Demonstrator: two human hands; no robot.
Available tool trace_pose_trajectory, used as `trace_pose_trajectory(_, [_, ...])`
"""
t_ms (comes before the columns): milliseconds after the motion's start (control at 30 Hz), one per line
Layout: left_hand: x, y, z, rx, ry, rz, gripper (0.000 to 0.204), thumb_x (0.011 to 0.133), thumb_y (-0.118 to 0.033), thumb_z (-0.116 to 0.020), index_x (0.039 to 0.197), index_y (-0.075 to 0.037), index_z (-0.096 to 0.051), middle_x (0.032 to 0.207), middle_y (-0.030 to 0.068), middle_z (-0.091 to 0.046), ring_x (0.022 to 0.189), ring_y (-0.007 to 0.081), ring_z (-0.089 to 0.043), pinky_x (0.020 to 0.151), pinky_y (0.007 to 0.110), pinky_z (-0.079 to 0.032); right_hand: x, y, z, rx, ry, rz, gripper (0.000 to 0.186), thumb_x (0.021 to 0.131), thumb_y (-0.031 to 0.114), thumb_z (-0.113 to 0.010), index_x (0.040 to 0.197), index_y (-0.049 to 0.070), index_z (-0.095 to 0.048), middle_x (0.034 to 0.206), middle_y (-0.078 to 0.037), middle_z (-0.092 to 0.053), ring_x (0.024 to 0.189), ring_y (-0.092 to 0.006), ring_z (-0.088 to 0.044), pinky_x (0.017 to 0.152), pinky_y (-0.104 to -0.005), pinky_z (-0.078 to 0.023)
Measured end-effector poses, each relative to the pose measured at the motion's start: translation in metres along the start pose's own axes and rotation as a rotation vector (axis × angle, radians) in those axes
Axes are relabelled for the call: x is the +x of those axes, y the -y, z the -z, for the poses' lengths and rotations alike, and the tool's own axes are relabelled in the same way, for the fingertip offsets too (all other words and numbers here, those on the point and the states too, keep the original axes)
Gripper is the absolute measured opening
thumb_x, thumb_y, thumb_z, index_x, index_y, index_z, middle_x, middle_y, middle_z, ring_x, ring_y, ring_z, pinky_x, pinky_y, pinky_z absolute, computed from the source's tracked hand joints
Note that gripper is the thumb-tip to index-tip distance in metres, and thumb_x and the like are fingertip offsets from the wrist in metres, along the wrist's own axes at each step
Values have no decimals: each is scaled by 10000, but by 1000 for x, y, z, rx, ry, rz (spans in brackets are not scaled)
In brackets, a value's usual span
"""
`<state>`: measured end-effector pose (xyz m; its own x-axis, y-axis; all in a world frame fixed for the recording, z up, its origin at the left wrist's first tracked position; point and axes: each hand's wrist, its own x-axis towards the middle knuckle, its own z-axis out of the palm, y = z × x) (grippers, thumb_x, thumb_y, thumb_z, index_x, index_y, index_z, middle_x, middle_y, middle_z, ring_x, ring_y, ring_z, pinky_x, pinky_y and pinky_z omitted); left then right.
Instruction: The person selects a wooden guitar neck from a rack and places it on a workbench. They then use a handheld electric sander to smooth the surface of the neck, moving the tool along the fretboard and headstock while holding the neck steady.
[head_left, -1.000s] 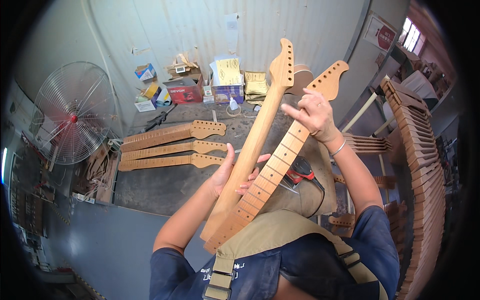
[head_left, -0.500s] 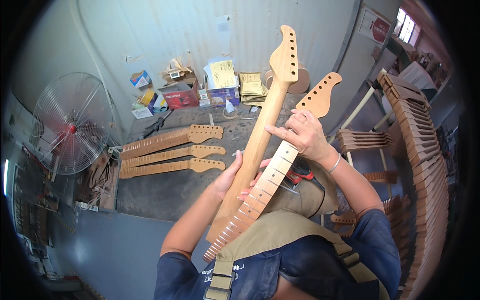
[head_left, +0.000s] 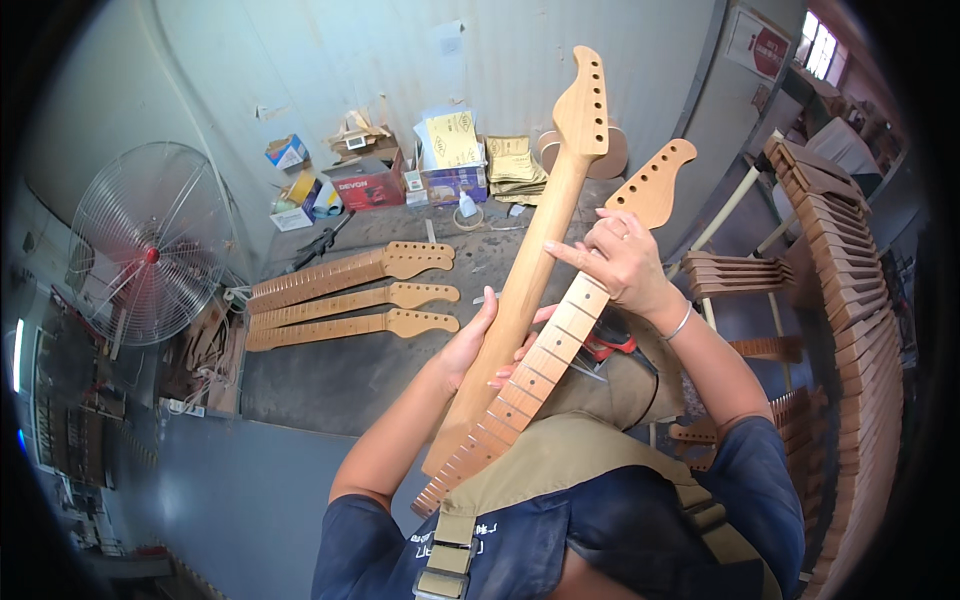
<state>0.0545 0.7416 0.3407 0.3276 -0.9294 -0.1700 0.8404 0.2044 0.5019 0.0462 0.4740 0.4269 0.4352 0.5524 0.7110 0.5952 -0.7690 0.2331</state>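
My left hand (head_left: 468, 350) is wrapped round a pale wooden guitar neck (head_left: 532, 255), its smooth back facing up and its headstock pointing away from me. The thumb lies along the left edge, and fingertips show on the other side. In my right hand (head_left: 628, 265) is a second guitar neck (head_left: 545, 362), gripped just below its headstock, fretboard up with dark dots and slots or frets across it. My right index finger reaches over and touches the first neck's back. Side by side, both necks slant across my body, their lower ends close to the apron (head_left: 540, 450).
Several guitar necks (head_left: 350, 292) lie on the dark bench (head_left: 330, 390). Behind them are boxes (head_left: 370, 185), sandpaper sheets (head_left: 515, 165) and a small white bottle (head_left: 467, 204). A wire-caged fan (head_left: 150, 255) stands left; racks of necks (head_left: 845, 320) rise at right.
The whole view has shifted slightly, with the bench things sitting a little further right. Both hands keep the same hold on the two necks.
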Motion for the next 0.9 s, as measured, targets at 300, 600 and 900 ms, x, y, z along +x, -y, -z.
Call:
trace_pose_trajectory(300, [2,11,23,-108,-81,15,1189,870,-953,-248,1673,-77,-294,1021,70,-660,725,140,-648,579,299,-573,9,-35,10,-71,-85,-4,397,831,120,-729,1215,185,-805,791,6,-495,749,-181,-577,1025,-484,-562])
trace_pose_trajectory(600, [9,48,34,233,60,-93,1119,872,-814,-603,1628,-26,-362,1627,126,-477,1141,138,-675,955,300,-583,8,-53,-23,51,-5,-2,170,882,107,-646,1043,73,-691,884,-52,-570,946,-254,-646,1121,-491,-518])
trace_pose_trajectory(900, [5,33,22,321,-74,4,1019,739,-273,-759,1632,-22,-338,1615,196,-452,1073,288,-698,890,476,-623,-9,-48,-30,121,218,-139,157,897,96,-646,1024,50,-566,1046,-133,-529,1140,-340,-562,1046,-452,-481])
